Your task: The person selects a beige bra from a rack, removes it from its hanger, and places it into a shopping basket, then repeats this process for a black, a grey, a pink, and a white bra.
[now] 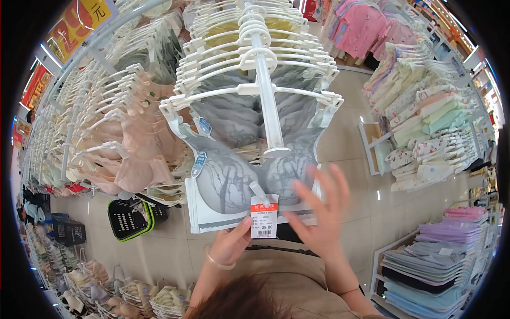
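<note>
While the left hand pinches the left edge of the price tag between thumb and fingers, the right hand is raised just to the right of it, open, fingers spread and blurred; whether any fingertip touches the garment cannot be told. The tag, printed 29.00, hangs by a pale strap before the middle of a grey patterned bra. This bra, the nearest on its rail, hangs from a white hanger just behind the rail's end disc. Far along the rail are further hangers; to the left stand peach bras and, lower, a black basket on the floor.

Potential faults, as judged: a hard pull on the tag could tear it or strain its strap; a tug on the band could slip the bra off the hanger clips; a sweep of the right hand could snag the lace-like cups.
</note>
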Available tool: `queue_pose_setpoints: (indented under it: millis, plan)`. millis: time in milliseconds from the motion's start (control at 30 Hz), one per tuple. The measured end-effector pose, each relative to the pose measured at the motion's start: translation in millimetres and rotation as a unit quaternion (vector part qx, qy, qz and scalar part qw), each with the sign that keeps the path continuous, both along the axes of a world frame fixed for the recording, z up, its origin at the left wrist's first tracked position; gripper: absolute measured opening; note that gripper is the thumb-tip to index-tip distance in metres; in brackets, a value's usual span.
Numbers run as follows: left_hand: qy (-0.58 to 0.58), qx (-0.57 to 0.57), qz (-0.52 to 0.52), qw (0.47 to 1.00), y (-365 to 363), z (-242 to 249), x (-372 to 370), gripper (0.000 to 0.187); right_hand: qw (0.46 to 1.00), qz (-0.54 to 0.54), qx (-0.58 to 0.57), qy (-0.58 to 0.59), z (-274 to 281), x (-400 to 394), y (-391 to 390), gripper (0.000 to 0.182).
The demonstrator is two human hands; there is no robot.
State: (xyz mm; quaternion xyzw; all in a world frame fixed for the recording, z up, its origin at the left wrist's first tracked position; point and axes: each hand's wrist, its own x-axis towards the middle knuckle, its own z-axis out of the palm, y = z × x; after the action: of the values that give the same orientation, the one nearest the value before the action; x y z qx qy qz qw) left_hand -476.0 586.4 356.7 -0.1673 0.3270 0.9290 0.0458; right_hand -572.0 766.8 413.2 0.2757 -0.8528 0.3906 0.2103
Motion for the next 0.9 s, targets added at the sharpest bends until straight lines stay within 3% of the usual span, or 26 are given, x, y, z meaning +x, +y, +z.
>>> queue_pose_setpoints:
  millis: [33, 133, 367, 533, 767, 867, 900]
  plan:
    - [0.011, 0.005, 0.0, 1.0, 1, 2, -1, 0.037, 0.992, 0.1, 0.078, 0.005, 6, -4, -3, 0.059]
    - [0.026, 0.007, 0.004, 1.0, 3, 6, -2, 0.039, 0.975, 0.195, 0.103, -0.034, 19, -14, -20, 0.052]
    - [0.011, 0.002, -0.011, 1.0, 5, 1, -1, 0.04, 0.971, 0.189, 0.13, -0.072, 18, -28, -27, 0.046]
    - [0.014, -0.001, 0.0, 1.0, 7, 0, -1, 0.039, 0.972, 0.192, 0.065, -0.122, 13, -29, -29, 0.045]
    - [0.003, -0.017, 0.007, 1.0, 7, -1, -3, 0.038, 0.976, 0.178, 0.089, -0.087, 7, -28, -30, 0.051]
    - [0.01, 0.014, 0.009, 1.0, 2, -5, -3, 0.037, 0.983, 0.156, -0.008, -0.098, 0, -26, -28, 0.059]
    - [0.008, 0.018, 0.006, 1.0, 0, -7, -2, 0.036, 0.991, 0.102, -0.06, -0.07, -5, -24, -25, 0.062]
